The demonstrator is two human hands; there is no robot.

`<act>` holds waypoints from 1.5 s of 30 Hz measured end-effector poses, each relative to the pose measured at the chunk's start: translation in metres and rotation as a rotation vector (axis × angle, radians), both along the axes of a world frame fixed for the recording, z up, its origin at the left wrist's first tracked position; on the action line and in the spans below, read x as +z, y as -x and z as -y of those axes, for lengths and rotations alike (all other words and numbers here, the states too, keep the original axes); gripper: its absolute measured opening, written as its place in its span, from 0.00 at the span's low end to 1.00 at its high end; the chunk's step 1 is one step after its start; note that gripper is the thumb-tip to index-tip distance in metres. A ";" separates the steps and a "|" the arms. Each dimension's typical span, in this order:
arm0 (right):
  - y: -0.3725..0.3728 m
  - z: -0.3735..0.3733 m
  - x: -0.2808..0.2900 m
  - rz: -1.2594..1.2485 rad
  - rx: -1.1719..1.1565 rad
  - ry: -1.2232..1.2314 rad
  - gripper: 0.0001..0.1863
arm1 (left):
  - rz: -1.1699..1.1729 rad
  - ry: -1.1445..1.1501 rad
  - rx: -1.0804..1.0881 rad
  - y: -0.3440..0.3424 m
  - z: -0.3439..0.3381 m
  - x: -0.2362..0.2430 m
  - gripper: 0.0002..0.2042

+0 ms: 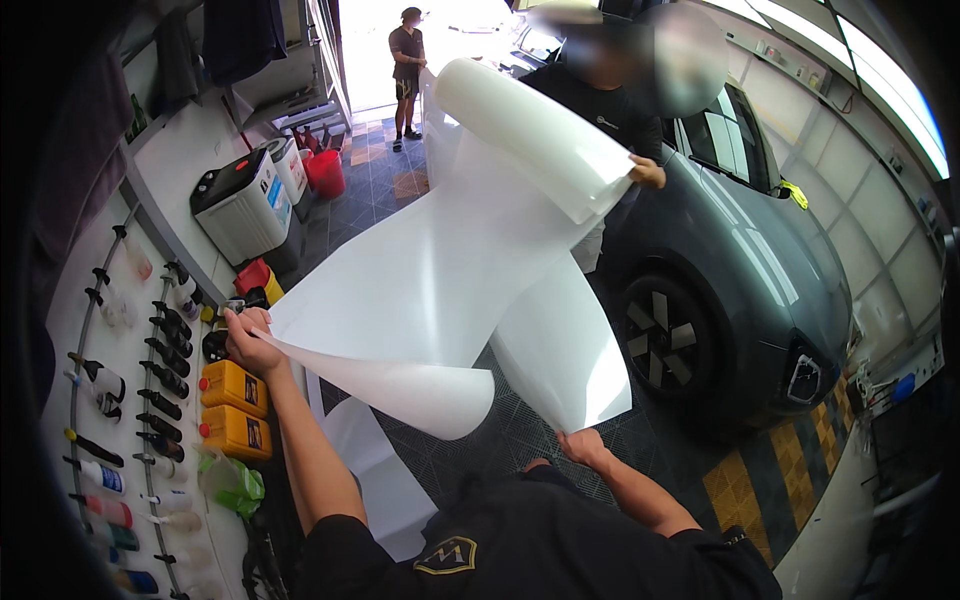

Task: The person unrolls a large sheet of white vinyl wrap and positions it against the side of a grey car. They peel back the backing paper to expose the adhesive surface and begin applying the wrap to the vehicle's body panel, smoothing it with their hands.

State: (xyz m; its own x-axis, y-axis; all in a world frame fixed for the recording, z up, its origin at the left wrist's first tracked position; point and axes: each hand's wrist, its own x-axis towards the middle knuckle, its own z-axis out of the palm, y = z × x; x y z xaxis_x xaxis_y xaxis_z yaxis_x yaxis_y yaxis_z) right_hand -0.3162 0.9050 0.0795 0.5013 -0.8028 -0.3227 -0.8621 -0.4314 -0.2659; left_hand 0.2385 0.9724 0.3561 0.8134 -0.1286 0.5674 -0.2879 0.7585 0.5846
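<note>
A wide sheet of translucent white film (400,290) hangs in front of me, curling along its near edge. My left hand (252,340) is closed on its left corner, with the arm stretched out. Lower on the right, my right hand (583,445) pinches the bottom edge of a hanging flap of film (565,345). The film runs up to a thick roll (535,135), which a co-worker in a dark shirt holds; that person's hand (647,172) grips the roll's right end. Another piece of white film (375,480) hangs low beside my left arm.
A dark grey car (740,260) stands close on the right. Along the left wall are racks of spray bottles (165,400), yellow jugs (235,410), a washing machine (245,205) and a red bucket (325,173). Another person (406,70) stands by the bright doorway.
</note>
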 end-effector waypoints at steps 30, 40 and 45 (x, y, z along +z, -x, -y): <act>0.007 -0.016 0.002 0.181 0.178 0.141 0.20 | 0.586 -1.042 0.061 -0.086 0.107 -0.051 0.25; 0.012 -0.024 0.009 0.635 0.074 0.073 0.20 | 0.741 -1.752 -0.386 0.198 0.045 -0.202 0.42; 0.010 -0.037 0.031 0.685 0.015 0.144 0.19 | -0.254 -1.358 -1.185 0.261 0.035 -0.256 0.27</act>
